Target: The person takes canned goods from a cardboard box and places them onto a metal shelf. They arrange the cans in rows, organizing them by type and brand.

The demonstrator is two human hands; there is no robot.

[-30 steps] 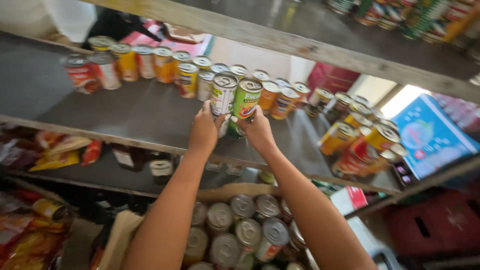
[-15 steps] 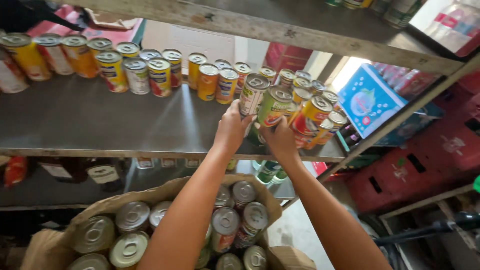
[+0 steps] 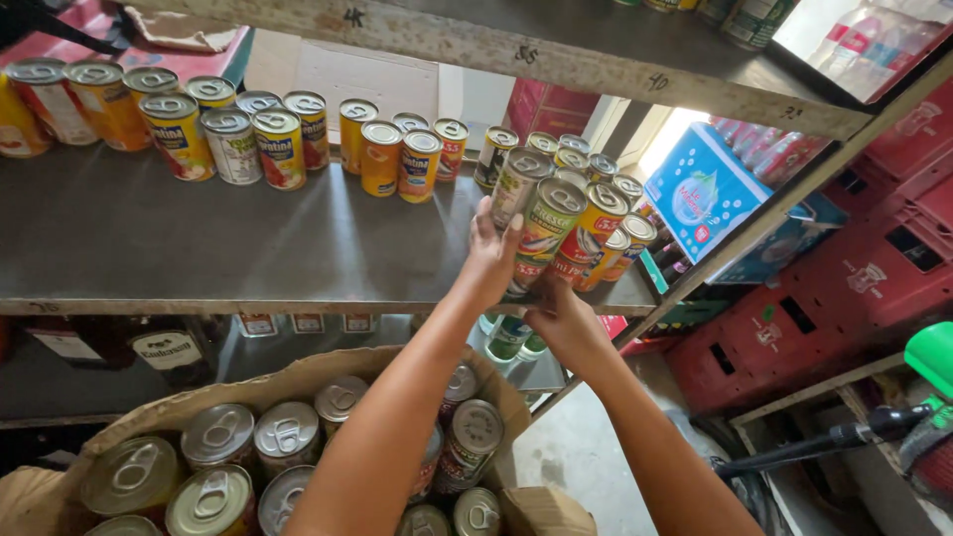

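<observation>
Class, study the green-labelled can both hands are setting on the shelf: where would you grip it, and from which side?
Grip the green-labelled can round its cylindrical side wall, from the open front of the shelf. It leans, and cans crowd behind it; the left hand and right hand already hold it there.

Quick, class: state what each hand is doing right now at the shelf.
Left hand: closed around the grey-labelled can.
Right hand: gripping the green-labelled can from below.

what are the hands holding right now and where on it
Two tin cans at the shelf edge. The left hand grips the silver-sided can around its side; the right hand supports the green-labelled can from its lower end.
</observation>
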